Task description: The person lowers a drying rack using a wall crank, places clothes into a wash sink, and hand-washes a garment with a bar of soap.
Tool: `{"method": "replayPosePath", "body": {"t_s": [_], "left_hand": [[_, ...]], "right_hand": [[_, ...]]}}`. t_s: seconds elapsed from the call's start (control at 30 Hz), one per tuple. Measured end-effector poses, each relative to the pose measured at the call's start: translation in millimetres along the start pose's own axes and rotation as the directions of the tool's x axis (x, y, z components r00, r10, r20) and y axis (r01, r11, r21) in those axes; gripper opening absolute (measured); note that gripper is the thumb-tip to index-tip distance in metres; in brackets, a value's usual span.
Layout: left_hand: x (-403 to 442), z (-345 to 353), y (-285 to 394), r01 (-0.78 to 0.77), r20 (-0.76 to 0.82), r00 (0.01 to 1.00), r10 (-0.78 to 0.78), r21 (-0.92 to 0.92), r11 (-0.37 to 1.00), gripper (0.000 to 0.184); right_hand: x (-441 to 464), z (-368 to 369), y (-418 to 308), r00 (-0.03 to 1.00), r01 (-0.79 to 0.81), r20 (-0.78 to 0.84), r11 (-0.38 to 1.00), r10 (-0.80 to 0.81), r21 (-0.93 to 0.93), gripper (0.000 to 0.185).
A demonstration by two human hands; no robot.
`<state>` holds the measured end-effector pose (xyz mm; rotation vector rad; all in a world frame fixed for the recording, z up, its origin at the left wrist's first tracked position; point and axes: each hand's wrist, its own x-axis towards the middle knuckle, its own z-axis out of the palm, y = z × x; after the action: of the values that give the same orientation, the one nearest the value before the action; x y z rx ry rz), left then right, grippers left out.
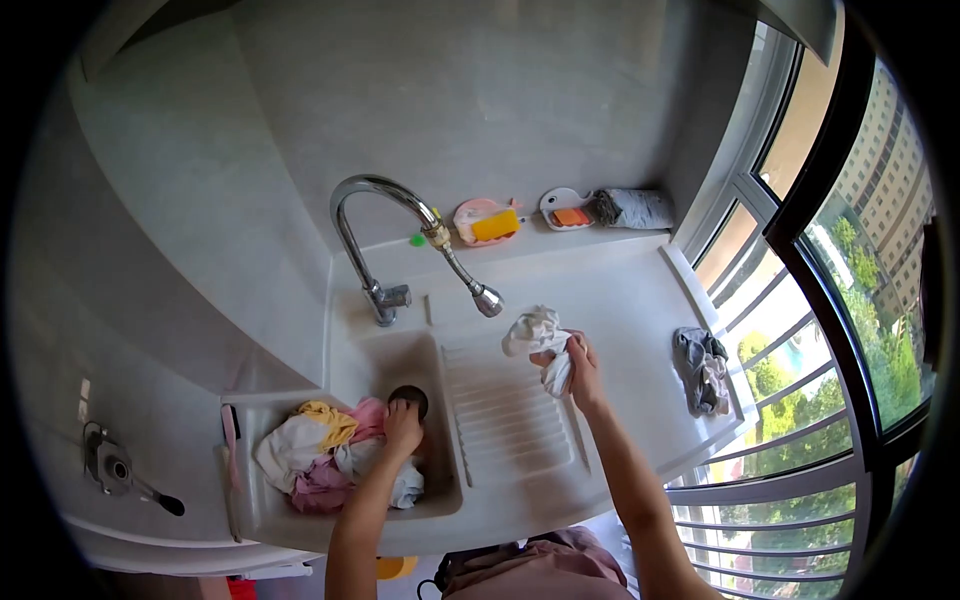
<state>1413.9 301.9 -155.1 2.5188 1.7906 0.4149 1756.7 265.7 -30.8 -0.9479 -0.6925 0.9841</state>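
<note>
My right hand (pixel 583 370) is closed around a bunched white cloth (pixel 537 332), held above the ribbed washboard (pixel 510 420) of the sink counter. Part of the cloth hangs down below my fingers. My left hand (pixel 403 430) reaches down into the sink basin (pixel 450 485), its fingers bunched at the edge of a dark round piece (pixel 412 398). What those fingers grip is hidden. Beside and under that hand lies a heap of laundry: white cloth (pixel 290 448), yellow cloth (pixel 335 422) and pink cloth (pixel 322 487).
A chrome faucet (pixel 375 185) arches over the counter. Soap dishes with a yellow bar (pixel 495 226) and an orange bar (pixel 571 216) stand on the back ledge beside a grey rolled cloth (pixel 636 208). Grey cloth (pixel 703 370) lies right; a pink brush (pixel 232 440) rests left.
</note>
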Motion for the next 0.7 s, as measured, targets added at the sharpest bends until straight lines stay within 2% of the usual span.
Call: {"method": "replayPosePath", "body": {"t_s": [0.03, 0.07, 0.1, 0.17, 0.23, 0.3, 0.33, 0.4, 0.43, 0.47, 0.53, 0.6, 0.67, 0.7], "left_hand": [[14, -19, 20, 0.005, -0.107, 0.994, -0.015, -0.086, 0.996, 0.026], [27, -38, 40, -0.070, -0.206, 0.978, 0.041, -0.134, 0.988, 0.023], [41, -49, 62, -0.149, -0.308, 0.947, 0.089, -0.178, 0.973, 0.020], [64, -55, 108, -0.243, -0.191, 0.964, 0.185, -0.355, 0.903, 0.024], [83, -43, 162, -0.404, -0.151, 0.914, 0.377, -0.436, 0.804, 0.039], [89, -30, 210, -0.542, -0.090, 0.834, 0.545, -0.317, 0.778, 0.060], [91, -24, 223, -0.548, -0.101, 0.831, 0.547, -0.314, 0.775, 0.060], [90, -15, 238, -0.510, 0.073, 0.829, 0.554, -0.308, 0.803, 0.073], [89, -12, 235, -0.514, 0.111, 0.825, 0.555, -0.265, 0.816, 0.078], [86, -9, 227, -0.509, 0.110, 0.828, 0.549, -0.262, 0.820, 0.078], [76, -15, 197, -0.362, 0.111, 0.922, 0.370, -0.088, 0.928, 0.077], [75, -34, 153, -0.258, -0.132, 0.958, 0.253, -0.028, 0.966, 0.065], [86, -67, 106, -0.020, -0.110, 0.994, 0.005, -0.134, 0.991, 0.049], [95, -79, 83, 0.097, -0.211, 0.970, -0.119, -0.110, 0.989, 0.044]], "right_hand": [[-2, -10, -22, 0.998, -0.056, -0.025, 0.994, 0.059, 0.091, 0.024], [-7, -19, -43, 0.992, -0.109, -0.046, 0.977, 0.119, 0.181, 0.024], [-5, -30, -48, 0.990, -0.060, -0.112, 0.978, 0.083, 0.198, 0.022], [-8, -40, -62, 0.989, -0.035, -0.133, 0.986, 0.057, 0.164, 0.024], [-11, -44, -64, 0.983, -0.009, -0.178, 0.988, 0.037, 0.155, 0.025], [-18, -49, -60, 0.977, -0.052, -0.199, 0.994, 0.070, 0.097, 0.027], [-20, -48, -58, 0.975, -0.023, -0.218, 0.997, 0.040, 0.079, 0.027], [-20, -60, -49, 0.974, -0.080, -0.210, 0.996, 0.088, 0.044, 0.028], [-20, -65, -47, 0.975, -0.081, -0.205, 0.996, 0.088, 0.044, 0.028], [-19, -69, -44, 0.966, -0.100, -0.236, 0.995, 0.101, 0.015, 0.028], [-19, -70, -42, 0.960, -0.127, -0.254, 0.992, 0.122, -0.005, 0.028], [-14, -72, -43, 0.974, -0.059, -0.219, 0.998, 0.058, 0.002, 0.027], [-8, -73, -39, 0.977, -0.040, -0.209, 0.999, 0.037, -0.011, 0.027], [-6, -69, -38, 0.981, -0.042, -0.192, 0.999, 0.037, -0.018, 0.027]]}}
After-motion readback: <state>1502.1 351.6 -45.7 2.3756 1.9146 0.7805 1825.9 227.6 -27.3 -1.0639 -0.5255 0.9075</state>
